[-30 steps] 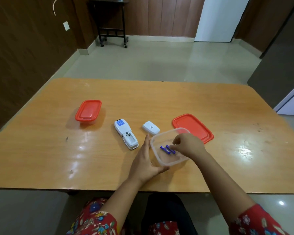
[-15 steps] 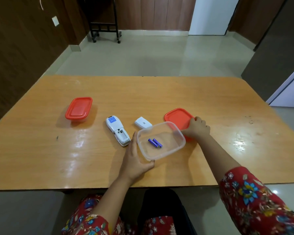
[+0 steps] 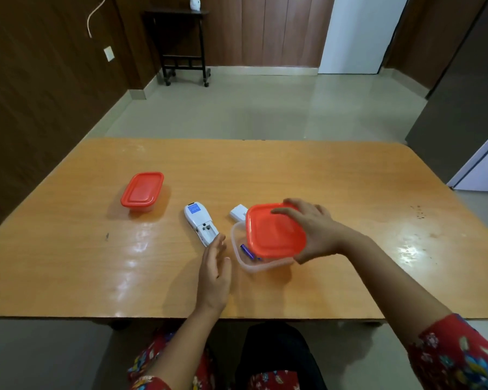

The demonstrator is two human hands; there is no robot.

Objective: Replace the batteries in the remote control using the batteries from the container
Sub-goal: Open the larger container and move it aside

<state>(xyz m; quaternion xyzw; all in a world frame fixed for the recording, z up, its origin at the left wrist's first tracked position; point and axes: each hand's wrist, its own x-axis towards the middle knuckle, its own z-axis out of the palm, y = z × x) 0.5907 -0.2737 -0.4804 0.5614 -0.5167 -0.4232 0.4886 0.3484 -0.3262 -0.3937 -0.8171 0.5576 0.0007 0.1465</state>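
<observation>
My right hand (image 3: 314, 230) holds the red lid (image 3: 273, 232) tilted over the clear container (image 3: 244, 261), covering most of it. Blue batteries (image 3: 247, 251) show at the container's uncovered left side. Just left of the container, my left hand (image 3: 214, 270) is open and flat on the table, fingers apart, not touching it. The white remote control (image 3: 200, 223) lies face down with its battery bay open and empty, just beyond my left fingertips. Its white battery cover (image 3: 238, 213) lies behind the container, partly hidden by the lid.
A second container with a red lid (image 3: 142, 190) stands shut at the left of the wooden table (image 3: 350, 192). A dark side table (image 3: 181, 43) on wheels stands against the far wall.
My right hand picked the red lid up from the table and brought it over the clear container. My left hand let go of the container's left side.
</observation>
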